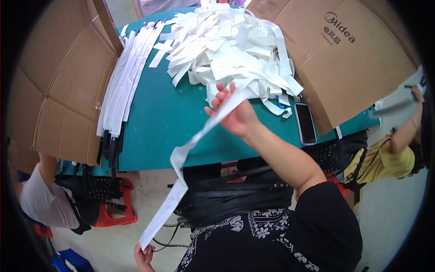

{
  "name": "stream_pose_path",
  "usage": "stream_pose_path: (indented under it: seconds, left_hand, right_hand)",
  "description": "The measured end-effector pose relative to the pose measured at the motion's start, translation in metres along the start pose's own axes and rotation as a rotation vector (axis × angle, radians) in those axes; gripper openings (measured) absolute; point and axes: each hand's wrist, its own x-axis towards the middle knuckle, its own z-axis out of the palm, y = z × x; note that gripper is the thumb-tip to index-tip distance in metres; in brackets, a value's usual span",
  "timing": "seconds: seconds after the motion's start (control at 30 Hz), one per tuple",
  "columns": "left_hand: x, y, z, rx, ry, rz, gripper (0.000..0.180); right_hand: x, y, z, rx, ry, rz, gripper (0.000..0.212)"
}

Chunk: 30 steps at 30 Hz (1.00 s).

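Note:
A long white strip (165,208), soft and flat like a sleeve, is stretched slantwise in front of me, with a twist near its middle. Its lower end is pinched in my left hand (144,257), low at the left. My right hand (238,115) is over the table's front part, palm up with its fingers apart. The upper part of the strip, slightly blurred, runs across that palm toward a big heap of white strips (226,45). Black belts (235,195), some with metal eyelets, lie across my lap.
White-sleeved belts (124,86) with black ends lie along the left of the green table (154,109). Cardboard boxes (72,81) flank both sides. A phone (305,123) lies near the right box. People sit at both sides, one near a red stool (120,211).

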Motion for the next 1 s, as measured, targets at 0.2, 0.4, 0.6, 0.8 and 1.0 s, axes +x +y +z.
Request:
stream_pose_path:
  seconds: [0.2, 0.4, 0.6, 0.8, 1.0]
  left_hand:
    - [0.021, 0.032, 0.093, 0.340, 0.145, 0.325, 0.039]
    - [0.036, 0.185, 0.300, 0.467, -0.759, 0.360, 0.026]
    - [0.021, 0.251, 0.365, 0.707, -0.657, 0.630, 0.031]
    - [-0.024, 0.461, -0.183, 0.597, -0.505, 0.658, 0.029]
    - [-0.037, 0.476, -0.190, 0.479, -0.299, 0.700, 0.029]
  right_hand:
    - [0.041, -0.102, 0.051, -0.500, -0.519, 0.170, 0.049]
    - [0.024, 0.004, 0.074, -1.473, -1.270, -0.058, 0.068]
    - [-0.012, 0.071, 0.066, -0.839, -1.245, 0.982, 0.034]
    - [-0.050, 0.023, 0.014, -0.923, -1.255, 1.006, 0.023]
    - [-0.064, -0.067, 0.016, -1.810, -0.975, 0.126, 0.052]
